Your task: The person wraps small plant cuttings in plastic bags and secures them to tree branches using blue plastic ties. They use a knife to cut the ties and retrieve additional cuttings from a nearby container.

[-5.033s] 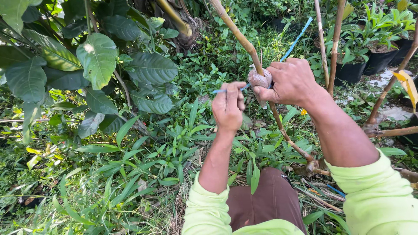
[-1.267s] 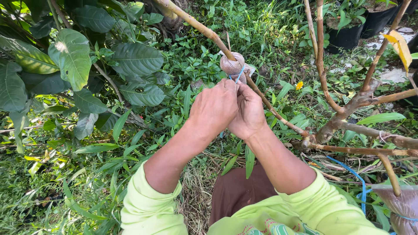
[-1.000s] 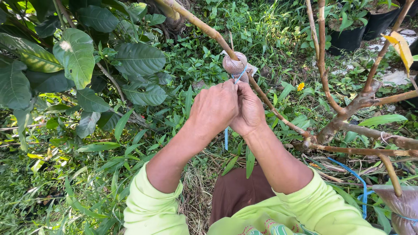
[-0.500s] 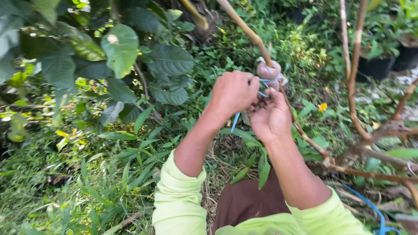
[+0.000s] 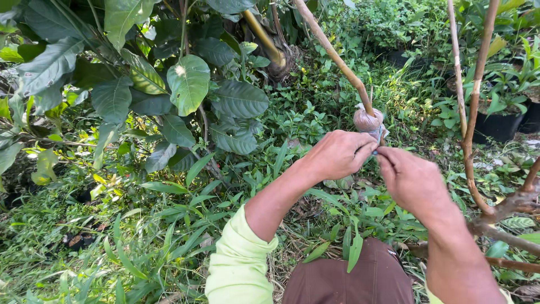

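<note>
A thin brown branch [image 5: 332, 53] slants down from the top to a small lump wrapped in clear plastic [image 5: 368, 119]. My left hand [image 5: 336, 155] is just under the lump, its fingers pinched together at the lower end. My right hand [image 5: 410, 181] comes in from the right, thumb and forefinger pinched against the left fingertips. Only a speck of thin blue string [image 5: 375, 152] shows between the fingertips; the rest is hidden by the hands. Both arms wear light green sleeves.
A large-leaved plant [image 5: 188, 84] fills the upper left. Bare forked branches [image 5: 471, 118] stand at the right, close to my right wrist. Black plant pots [image 5: 498, 126] sit at the far right. Grass and weeds cover the ground; my brown-trousered knee [image 5: 349, 281] is below.
Five seconds ago my right hand gripped the wrapped lump; now both hands pinch together beneath it. The hanging tail of blue string seen half a second ago is out of sight.
</note>
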